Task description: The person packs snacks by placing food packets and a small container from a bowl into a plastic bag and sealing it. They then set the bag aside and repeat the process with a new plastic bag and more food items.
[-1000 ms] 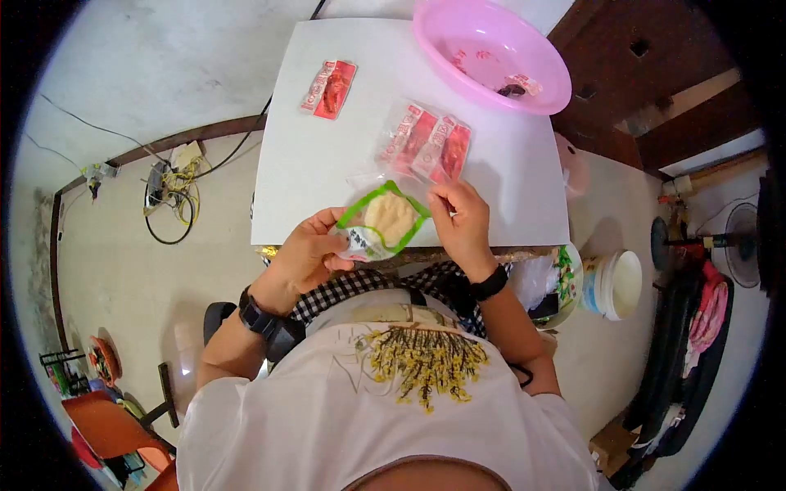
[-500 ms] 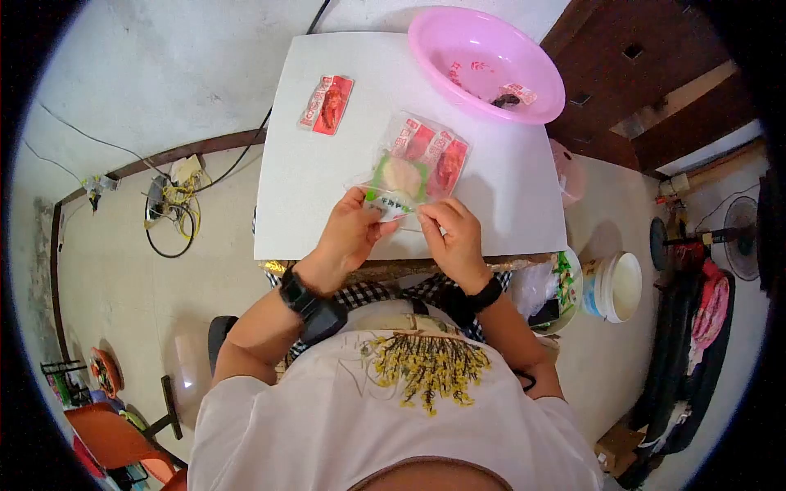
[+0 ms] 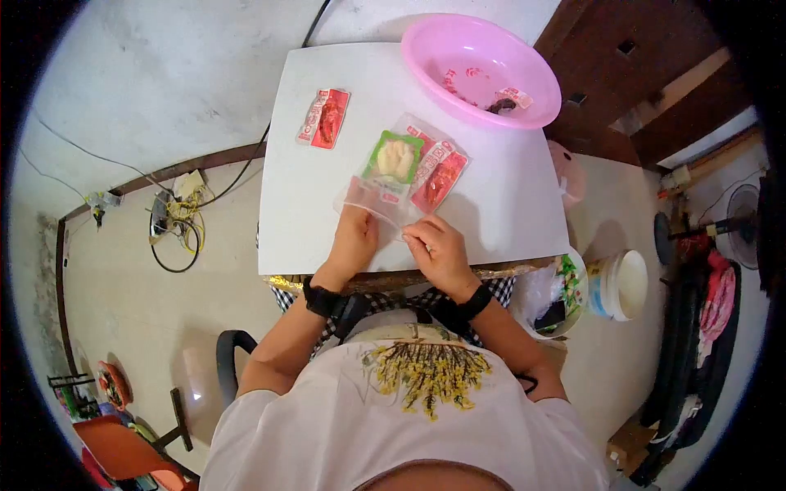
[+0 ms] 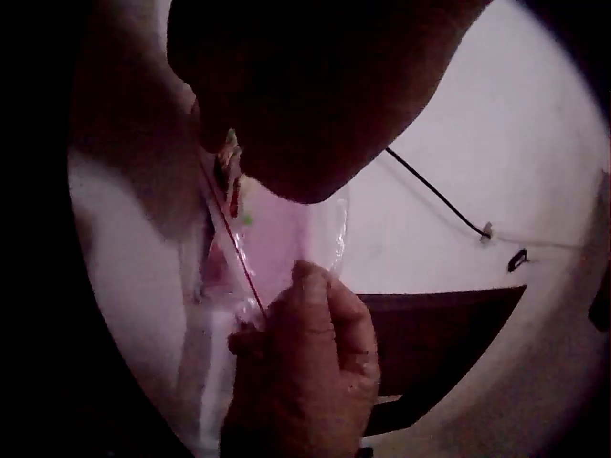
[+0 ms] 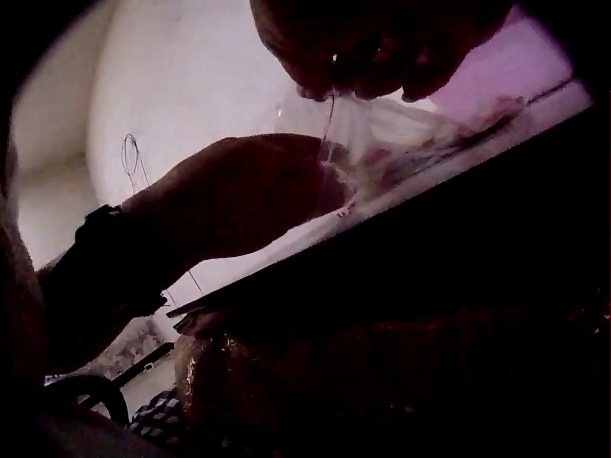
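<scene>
In the head view, my left hand (image 3: 356, 237) reaches into the mouth of a clear plastic bag (image 3: 389, 211), its fingers straight and covered by the film. My right hand (image 3: 440, 252) pinches the bag's right edge between thumb and finger. In the left wrist view a red line runs along the bag's mouth toward my pinching right fingers (image 4: 307, 296). Just beyond the bag lies a green-edged packet (image 3: 395, 158) with pale, lumpy food showing through its window. It overlaps red-and-clear food packets (image 3: 442, 176) on the white table (image 3: 303, 209).
Another red packet (image 3: 323, 119) lies at the table's far left. A pink basin (image 3: 483, 49) holding a packet with something dark stands at the far right. White buckets (image 3: 621, 285) and a bin (image 3: 565, 327) stand on the floor to the right.
The green-edged packet has gone from my left hand to the table, on the red packets. Both hands now hold the clear bag, and my left fingers have slid into its mouth.
</scene>
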### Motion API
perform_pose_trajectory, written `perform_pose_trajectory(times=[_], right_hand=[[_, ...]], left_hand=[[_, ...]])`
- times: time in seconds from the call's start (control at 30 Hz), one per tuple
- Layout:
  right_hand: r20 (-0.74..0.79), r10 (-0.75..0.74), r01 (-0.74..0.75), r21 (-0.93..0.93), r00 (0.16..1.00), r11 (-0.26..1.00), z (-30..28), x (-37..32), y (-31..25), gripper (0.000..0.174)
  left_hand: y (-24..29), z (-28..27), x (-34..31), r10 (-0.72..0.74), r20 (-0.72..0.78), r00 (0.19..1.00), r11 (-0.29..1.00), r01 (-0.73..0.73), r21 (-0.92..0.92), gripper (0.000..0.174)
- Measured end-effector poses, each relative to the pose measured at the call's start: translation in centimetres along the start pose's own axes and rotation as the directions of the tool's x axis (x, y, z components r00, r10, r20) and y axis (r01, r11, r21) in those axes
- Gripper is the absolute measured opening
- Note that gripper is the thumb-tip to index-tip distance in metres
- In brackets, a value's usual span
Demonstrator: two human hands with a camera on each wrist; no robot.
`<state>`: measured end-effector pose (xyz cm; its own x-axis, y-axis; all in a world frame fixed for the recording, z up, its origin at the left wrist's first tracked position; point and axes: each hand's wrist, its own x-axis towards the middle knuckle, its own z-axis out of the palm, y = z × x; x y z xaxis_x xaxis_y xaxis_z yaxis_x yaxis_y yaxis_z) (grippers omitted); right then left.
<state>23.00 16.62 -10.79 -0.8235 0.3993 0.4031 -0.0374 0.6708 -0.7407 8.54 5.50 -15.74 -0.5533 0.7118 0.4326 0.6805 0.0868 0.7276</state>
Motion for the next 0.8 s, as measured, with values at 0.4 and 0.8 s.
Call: perform_pose_trajectory(times=[0.4, 0.8], right_hand=[[0.001, -0.038, 0.038, -0.012, 0.999, 0.999, -0.7, 0.0, -0.5, 0.007], [0.076, -0.037, 0.037, -0.006, 0.996, 0.999, -1.0, -0.5, -0.2, 0.007]], left_hand=[[3.6, -2.7, 0.5, -0.025, 0.381, 0.924, 0.914, -0.132, 0.382, 0.040], [2.3, 2.2, 5.0, -0.037, 0.124, 0.992, 0.933, -0.010, 0.359, 0.050]])
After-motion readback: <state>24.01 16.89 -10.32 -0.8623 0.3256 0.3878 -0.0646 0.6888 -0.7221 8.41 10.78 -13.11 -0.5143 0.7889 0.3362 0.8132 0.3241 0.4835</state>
